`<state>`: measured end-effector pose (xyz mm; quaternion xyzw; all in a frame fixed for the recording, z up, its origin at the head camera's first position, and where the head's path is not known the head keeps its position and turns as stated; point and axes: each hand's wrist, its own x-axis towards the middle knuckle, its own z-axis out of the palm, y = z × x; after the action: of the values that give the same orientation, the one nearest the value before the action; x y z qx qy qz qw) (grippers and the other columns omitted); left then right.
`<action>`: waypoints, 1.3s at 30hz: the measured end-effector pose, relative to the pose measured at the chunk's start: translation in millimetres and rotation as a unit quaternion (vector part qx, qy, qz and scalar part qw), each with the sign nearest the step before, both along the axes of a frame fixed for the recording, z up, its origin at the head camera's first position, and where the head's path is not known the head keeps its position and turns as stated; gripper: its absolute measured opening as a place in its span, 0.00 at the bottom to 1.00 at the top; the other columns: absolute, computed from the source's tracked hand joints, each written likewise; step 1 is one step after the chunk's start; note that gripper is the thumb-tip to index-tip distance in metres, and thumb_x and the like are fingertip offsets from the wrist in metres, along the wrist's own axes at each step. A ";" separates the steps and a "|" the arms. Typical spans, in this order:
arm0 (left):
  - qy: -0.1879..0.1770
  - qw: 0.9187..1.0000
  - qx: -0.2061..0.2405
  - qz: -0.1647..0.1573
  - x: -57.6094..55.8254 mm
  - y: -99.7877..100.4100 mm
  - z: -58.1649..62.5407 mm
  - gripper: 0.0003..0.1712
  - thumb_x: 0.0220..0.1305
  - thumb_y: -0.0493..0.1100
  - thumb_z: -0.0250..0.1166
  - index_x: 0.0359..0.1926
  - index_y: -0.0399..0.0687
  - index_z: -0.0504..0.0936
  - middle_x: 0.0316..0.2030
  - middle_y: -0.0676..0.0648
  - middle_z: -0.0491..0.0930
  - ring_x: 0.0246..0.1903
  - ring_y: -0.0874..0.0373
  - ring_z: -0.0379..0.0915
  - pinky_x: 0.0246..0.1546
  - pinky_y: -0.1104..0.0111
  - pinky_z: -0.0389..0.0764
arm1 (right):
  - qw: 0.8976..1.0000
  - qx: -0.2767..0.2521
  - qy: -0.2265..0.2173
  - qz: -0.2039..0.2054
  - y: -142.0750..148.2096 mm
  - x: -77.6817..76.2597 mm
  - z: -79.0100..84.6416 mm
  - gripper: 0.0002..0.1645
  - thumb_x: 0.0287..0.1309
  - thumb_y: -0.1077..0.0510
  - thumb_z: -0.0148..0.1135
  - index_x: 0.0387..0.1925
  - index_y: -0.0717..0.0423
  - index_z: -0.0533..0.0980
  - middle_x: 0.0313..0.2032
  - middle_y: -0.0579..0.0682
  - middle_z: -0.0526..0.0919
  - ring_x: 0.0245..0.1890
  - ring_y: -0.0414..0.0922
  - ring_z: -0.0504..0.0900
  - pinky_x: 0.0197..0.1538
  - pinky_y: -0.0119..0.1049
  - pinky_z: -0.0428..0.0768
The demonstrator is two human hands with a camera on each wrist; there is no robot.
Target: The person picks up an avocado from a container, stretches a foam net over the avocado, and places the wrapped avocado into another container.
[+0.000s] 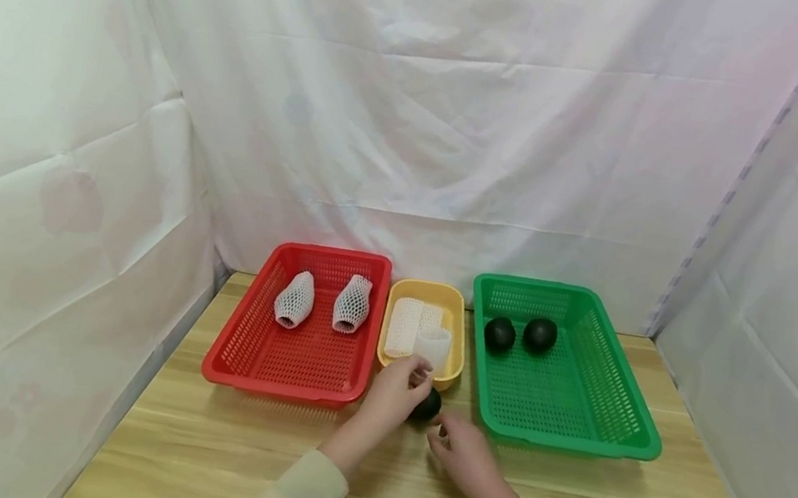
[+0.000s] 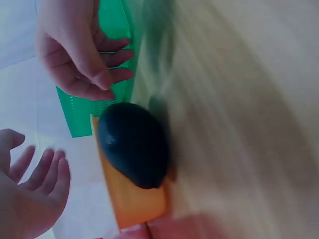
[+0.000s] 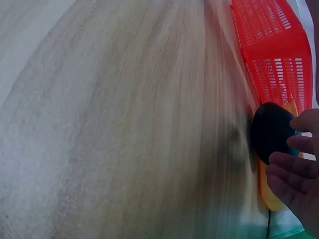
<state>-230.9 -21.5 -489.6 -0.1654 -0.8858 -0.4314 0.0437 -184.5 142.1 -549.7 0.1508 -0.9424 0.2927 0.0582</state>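
A dark, pear-shaped avocado lies on the wooden table just in front of the yellow basket. Over its left side, by the basket's front rim, is my left hand, fingers loosely bent and apart from the fruit in the left wrist view. My right hand is low at the avocado's right, its fingers relaxed and nothing in them. In the right wrist view the fingers overlap the avocado's edge. White foam net sleeves lie in the yellow basket.
On the left stands a red basket with two netted, dark-ended fruits. A green basket on the right holds two more dark avocados. White cloth hangs behind and at both sides of the table.
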 end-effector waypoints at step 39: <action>0.180 0.979 -0.020 0.097 -12.7 -13.8 27.1 0.14 0.54 0.33 0.72 0.42 0.49 0.84 0.32 0.49 0.81 0.37 0.52 0.74 0.41 0.60 0.75 | 0.944 0.030 0.327 -0.013 3.6 -2.9 46.2 0.24 0.43 0.60 0.76 0.43 0.64 0.78 0.38 0.56 0.80 0.40 0.53 0.79 0.41 0.48 0.80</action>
<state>-243.6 -35.3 -462.6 -0.1545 -0.8839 -0.3703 0.2402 -187.4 145.8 -503.5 0.2275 -0.8818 0.1975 0.3628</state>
